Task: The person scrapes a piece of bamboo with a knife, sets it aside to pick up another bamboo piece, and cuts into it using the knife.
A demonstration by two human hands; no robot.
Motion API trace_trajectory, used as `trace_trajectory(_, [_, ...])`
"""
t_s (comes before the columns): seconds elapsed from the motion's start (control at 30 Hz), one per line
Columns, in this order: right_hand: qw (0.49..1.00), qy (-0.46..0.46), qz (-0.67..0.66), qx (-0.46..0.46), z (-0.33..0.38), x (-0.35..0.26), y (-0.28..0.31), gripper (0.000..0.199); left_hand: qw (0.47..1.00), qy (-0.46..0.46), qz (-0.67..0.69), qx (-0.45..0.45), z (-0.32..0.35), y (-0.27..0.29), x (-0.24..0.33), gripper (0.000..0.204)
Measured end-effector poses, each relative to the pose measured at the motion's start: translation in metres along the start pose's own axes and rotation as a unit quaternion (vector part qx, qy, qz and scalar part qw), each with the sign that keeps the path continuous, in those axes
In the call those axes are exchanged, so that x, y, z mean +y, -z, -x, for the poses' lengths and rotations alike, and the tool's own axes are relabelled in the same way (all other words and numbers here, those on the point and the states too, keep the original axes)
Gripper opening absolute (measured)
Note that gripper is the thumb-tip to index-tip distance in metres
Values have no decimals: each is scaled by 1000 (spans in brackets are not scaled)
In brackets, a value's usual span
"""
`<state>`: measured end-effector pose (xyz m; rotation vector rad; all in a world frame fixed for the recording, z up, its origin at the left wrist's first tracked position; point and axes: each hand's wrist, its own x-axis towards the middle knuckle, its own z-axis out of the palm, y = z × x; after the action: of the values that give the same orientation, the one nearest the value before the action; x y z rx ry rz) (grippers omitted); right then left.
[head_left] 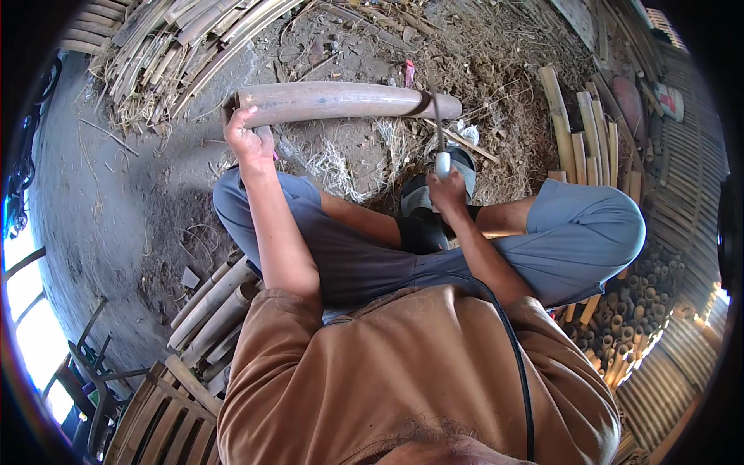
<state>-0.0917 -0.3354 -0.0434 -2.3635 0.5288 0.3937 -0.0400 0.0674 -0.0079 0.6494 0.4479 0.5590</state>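
A thick brown bamboo pole (333,102) lies crosswise in front of me, its open end to the left. My left hand (249,138) is closed around that left end, the thumb along its edge. In my right hand (448,191) is a knife (442,161) with a pale collar above the fist and a narrow dark blade pointing away from me. The blade crosses the pole close to its right end, beside a dark ring or notch; whether it cuts in or only lies against it I cannot tell. My fingers hide most of the handle.
Split bamboo strips (194,35) are heaped at the far left. Upright bamboo pieces (593,136) stand on the right, with a stack of bamboo tubes (628,318) behind my right knee. More bamboo lengths (213,302) lie by my left side. Pale shavings (341,167) litter the ground.
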Motion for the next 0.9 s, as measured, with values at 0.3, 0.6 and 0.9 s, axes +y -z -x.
trace_trajectory(0.3, [983,169,69,-3,12,-24,2,41,999,35,15,24,8,-2,7,36])
trace_trajectory(0.6, [981,182,52,-44,16,-25,3,41,1000,5,-8,1,-5,17,2,38])
trace_trajectory(0.9, [999,33,17,-39,12,-24,7,36,1000,5,8,8,4,0,2,31])
